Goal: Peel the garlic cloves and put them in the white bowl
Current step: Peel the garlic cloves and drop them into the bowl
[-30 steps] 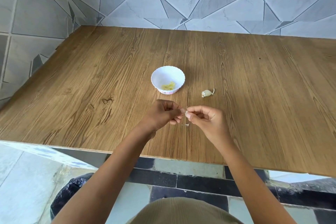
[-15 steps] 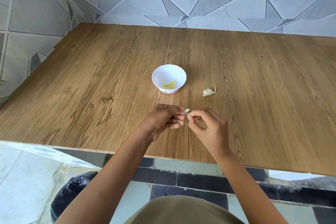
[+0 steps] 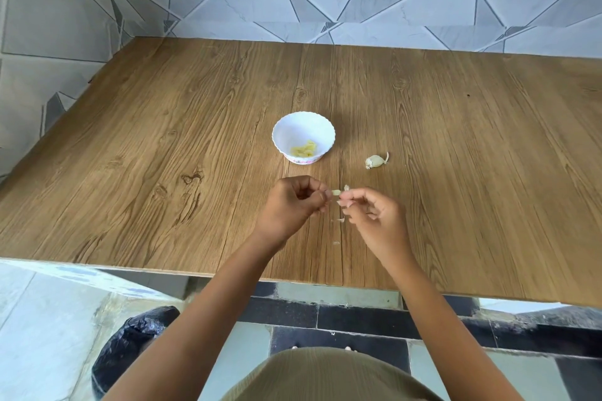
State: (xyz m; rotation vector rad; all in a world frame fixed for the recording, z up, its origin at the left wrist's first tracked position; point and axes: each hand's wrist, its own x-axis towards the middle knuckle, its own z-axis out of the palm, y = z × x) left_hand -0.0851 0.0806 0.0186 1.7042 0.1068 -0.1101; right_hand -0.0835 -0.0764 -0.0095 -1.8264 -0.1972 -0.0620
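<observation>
**A:** Where is the clove in hand?

**B:** The garlic clove sits in the air between the two hands, just above the counter and on the near side of the white bowl. The left hand has its grip closed on the clove, fingers curled and only a pale end poking out toward the right.

**A:** And the other hand?

**B:** The right hand meets it fingertip to fingertip. Its grip is narrow: thumb and forefinger pinch a flake of skin at the exposed end, and the other fingers are loosely spread out of the way. One hand anchors and the other strips, which is probably why they work so close together.

**A:** Why hold it low over the counter?

**B:** Likely so the waste drops in one spot. Small peel scraps lie right under the hands, apart from the bowl, so the bowl holds only peeled garlic.

**A:** What's in the bowl?

**B:** A small yellowish heap of peeled garlic at the bottom. The bowl is just beyond the hands, a short reach for dropping in the finished clove.

**A:** Anything left to do?

**B:** One unpeeled clove with its papery tail lies on the counter right of the bowl, within the right hand's reach — seemingly the next one. Below the counter's near edge stands a bin lined with a black bag, handy for the scraps.
</observation>
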